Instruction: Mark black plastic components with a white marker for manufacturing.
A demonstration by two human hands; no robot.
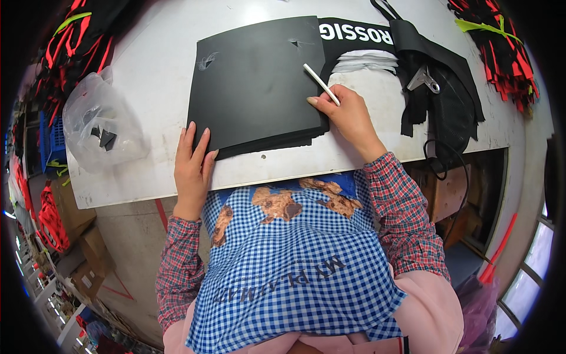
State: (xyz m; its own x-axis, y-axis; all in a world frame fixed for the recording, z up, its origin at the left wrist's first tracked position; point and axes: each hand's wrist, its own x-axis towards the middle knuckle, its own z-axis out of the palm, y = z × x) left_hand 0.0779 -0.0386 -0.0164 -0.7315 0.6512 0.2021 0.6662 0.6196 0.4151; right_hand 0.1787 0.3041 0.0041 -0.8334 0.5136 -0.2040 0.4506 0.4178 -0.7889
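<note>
A stack of black sheets (pixel 258 88) lies on the white worktable in front of me, its lower layers showing along the near edge. Two small dark triangles, each with pale marks around it, are visible on the top sheet. My left hand (pixel 192 157) rests at the stack's near left corner with the fingers spread, thumb against the edge. At the right edge, my right hand (pixel 347 113) holds a slim white marking stick (pixel 322 84) between thumb and fingers. The stick's far end points over the top sheet; whether it touches is hard to tell.
A clear plastic bag (pixel 104 124) with small black pieces stands left. To the right are black fabric parts with white lettering (pixel 356 34), white layers (pixel 366 61) and a metal bulldog clip (pixel 423 80). Black-and-red bundles (pixel 499 53) lie at the far corners. The table's front edge (pixel 274 177) is near my apron.
</note>
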